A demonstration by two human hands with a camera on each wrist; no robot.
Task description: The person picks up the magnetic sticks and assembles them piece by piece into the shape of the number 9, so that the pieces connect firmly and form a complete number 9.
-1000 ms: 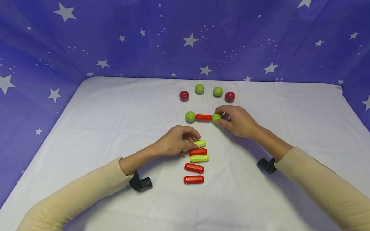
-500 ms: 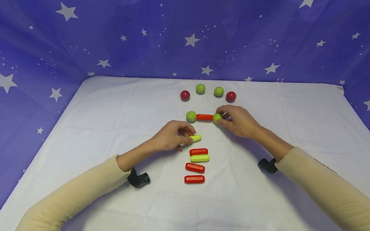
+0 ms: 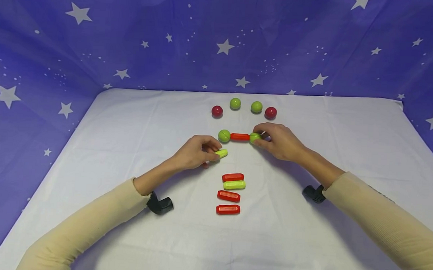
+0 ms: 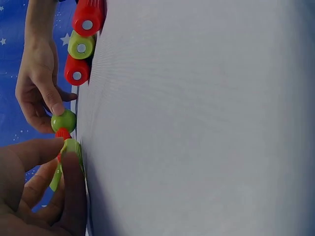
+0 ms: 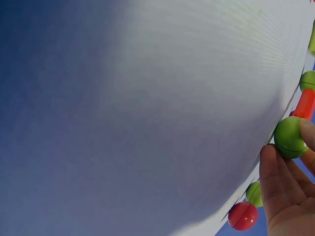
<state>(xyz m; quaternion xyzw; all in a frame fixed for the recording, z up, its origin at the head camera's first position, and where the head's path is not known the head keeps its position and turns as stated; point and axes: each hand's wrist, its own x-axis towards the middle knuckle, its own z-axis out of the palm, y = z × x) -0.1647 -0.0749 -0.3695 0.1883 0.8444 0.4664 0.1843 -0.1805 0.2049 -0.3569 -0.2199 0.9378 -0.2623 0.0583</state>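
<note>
In the head view, my left hand (image 3: 196,152) pinches a yellow-green magnetic rod (image 3: 221,153) between thumb and fingers, just in front of the joined pieces. Those are a red rod (image 3: 239,137) with a green ball (image 3: 224,135) at its left end and another green ball (image 3: 253,138) at its right end. My right hand (image 3: 278,141) grips that right-hand ball with thumb and fingertips. The right wrist view shows the gripped ball (image 5: 289,137) against the red rod's end. Fingers cover part of the yellow-green rod (image 4: 73,146) in the left wrist view.
Behind the joined pieces lie two red balls (image 3: 217,111) and two green balls (image 3: 235,103). Nearer the front is a column of loose rods: red (image 3: 232,177), yellow-green (image 3: 234,185), then two more red ones (image 3: 228,196). A starry blue cloth (image 3: 162,40) backs the white table.
My left hand has lifted the yellow-green rod from the top of the column and carried it away and leftward, close to the left green ball. My right hand keeps its hold in place.
</note>
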